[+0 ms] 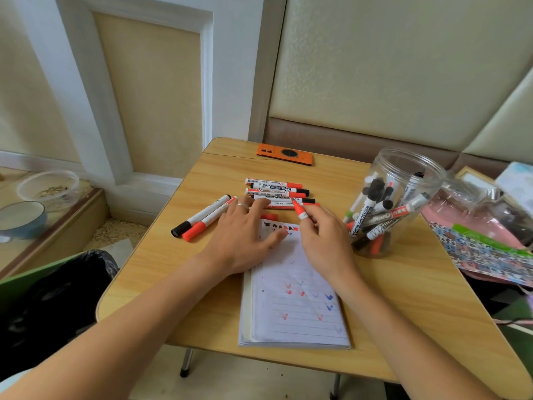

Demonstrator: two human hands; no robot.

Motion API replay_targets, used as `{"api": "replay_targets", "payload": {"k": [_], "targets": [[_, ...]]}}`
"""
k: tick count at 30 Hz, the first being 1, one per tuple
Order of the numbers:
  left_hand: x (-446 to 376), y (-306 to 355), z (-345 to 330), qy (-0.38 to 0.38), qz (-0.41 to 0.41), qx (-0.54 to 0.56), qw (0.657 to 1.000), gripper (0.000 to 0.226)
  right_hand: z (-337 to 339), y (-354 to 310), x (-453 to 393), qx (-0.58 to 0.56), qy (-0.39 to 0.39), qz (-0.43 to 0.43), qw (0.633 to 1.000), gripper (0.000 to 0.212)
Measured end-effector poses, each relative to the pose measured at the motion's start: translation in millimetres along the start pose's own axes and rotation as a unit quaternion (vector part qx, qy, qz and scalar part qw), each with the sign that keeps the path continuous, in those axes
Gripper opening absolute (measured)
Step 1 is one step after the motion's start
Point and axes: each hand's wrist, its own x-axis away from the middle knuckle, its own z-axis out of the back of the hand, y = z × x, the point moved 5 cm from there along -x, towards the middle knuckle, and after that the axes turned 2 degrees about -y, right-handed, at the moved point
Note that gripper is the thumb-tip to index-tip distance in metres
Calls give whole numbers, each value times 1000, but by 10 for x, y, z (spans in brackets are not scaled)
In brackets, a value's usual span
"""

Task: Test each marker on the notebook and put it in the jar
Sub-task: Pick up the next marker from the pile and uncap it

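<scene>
Markers: right hand (323, 235) pinches one red marker (300, 212); left hand (245, 235) flat on one notebook (297, 301).

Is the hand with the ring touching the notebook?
Touching. The head view shows the left hand lying flat with its thumb and palm resting on the top left corner of the notebook, no gap visible.

My right hand (320, 235) pinches a red marker (300, 212) in its fingers (310, 219), tip up. My left hand (242, 238) lies flat on the notebook (297, 307). The jar (403, 197) stands just right of my fingers, loose markers (277, 193) beyond them.
</scene>
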Motion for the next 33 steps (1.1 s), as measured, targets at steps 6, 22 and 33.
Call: {"api": "replay_targets", "payload": {"k": [6, 22, 33], "targets": [[268, 50, 57, -63, -59, 41, 995, 83, 103, 11, -8, -180, -18, -89, 980, 12], [421, 86, -23, -122, -121, -77, 982, 42, 72, 114, -23, -342, -73, -141, 926, 5], [409, 85, -47, -129, -117, -112, 978, 45, 26, 113, -39, -196, -62, -128, 970, 7]]}}
